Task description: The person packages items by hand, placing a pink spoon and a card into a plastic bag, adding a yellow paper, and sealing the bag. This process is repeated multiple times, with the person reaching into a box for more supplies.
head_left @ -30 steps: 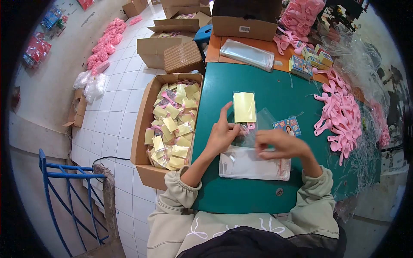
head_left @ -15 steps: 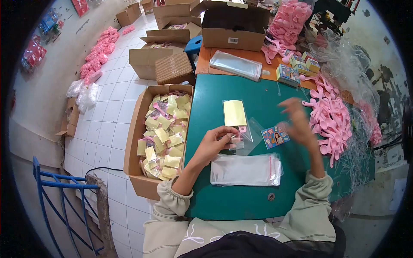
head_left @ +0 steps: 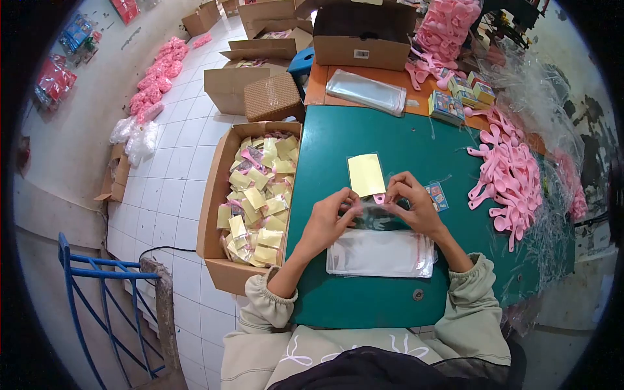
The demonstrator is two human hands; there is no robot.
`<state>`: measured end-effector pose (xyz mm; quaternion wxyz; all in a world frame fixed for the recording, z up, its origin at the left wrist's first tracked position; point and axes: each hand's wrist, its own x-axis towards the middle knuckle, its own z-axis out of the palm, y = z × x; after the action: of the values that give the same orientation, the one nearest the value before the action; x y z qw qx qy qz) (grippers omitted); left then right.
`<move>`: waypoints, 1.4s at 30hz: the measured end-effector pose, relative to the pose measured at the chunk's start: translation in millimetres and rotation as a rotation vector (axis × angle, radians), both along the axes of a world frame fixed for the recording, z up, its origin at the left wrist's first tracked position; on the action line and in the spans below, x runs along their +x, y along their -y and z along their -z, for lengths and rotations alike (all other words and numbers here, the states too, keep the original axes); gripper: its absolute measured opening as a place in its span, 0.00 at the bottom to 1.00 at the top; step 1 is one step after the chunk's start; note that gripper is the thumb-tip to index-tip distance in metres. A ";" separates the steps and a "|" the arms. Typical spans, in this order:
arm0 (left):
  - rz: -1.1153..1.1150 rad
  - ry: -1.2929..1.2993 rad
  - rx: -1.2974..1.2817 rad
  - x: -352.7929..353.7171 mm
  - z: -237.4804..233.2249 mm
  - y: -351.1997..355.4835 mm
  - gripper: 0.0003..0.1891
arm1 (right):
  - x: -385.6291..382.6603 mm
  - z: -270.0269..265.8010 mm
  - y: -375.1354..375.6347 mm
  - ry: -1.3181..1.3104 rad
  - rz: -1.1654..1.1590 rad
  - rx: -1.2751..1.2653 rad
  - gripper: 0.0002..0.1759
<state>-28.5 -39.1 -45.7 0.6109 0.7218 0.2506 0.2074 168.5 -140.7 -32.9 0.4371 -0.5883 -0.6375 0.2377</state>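
Note:
My left hand [head_left: 335, 220] and my right hand [head_left: 414, 203] pinch a clear plastic bag [head_left: 374, 211] between them, above the green table [head_left: 325, 143]. Just beyond my fingers lies a packed bag with a pale yellow card [head_left: 366, 175] and a bit of pink spoon handle showing. A stack of clear bags [head_left: 380, 253] rests below my hands, near the table's front. Partly hidden behind my right hand is a blue printed card [head_left: 437, 195].
A carton [head_left: 214, 195] full of packed yellow-card bags stands left of the table. Pink spoons [head_left: 507, 175] are heaped on the right. Further back are clear bags [head_left: 367, 91], card stacks [head_left: 446, 106] and an open brown box [head_left: 361, 49].
My right hand has come left from over the printed card and now grips the clear bag beside my left hand. The view has shifted slightly.

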 end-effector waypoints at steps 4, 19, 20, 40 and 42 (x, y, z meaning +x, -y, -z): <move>-0.048 0.002 0.057 -0.1 -3.4 1.5 0.07 | -7.0 7.3 0.0 -0.303 0.053 -0.106 0.06; -0.263 0.005 0.021 15.2 2.3 8.7 0.13 | -18.6 20.0 -10.6 -0.610 0.314 -0.206 0.09; -0.274 0.009 0.032 16.1 4.8 8.8 0.14 | -18.1 21.2 -10.6 -0.600 0.305 -0.210 0.09; -0.562 0.000 0.113 -83.2 -20.1 -60.4 0.20 | 123.2 -40.8 32.2 0.697 0.328 -0.185 0.13; -0.671 -0.125 0.331 -123.5 9.8 -86.0 0.21 | 167.0 -30.1 53.1 0.719 0.482 -0.183 0.13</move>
<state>-152.1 46.9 -55.5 0.3677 0.6999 0.4729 0.3891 335.5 -193.8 -2.9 0.1767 -0.8016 -0.5700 -0.0352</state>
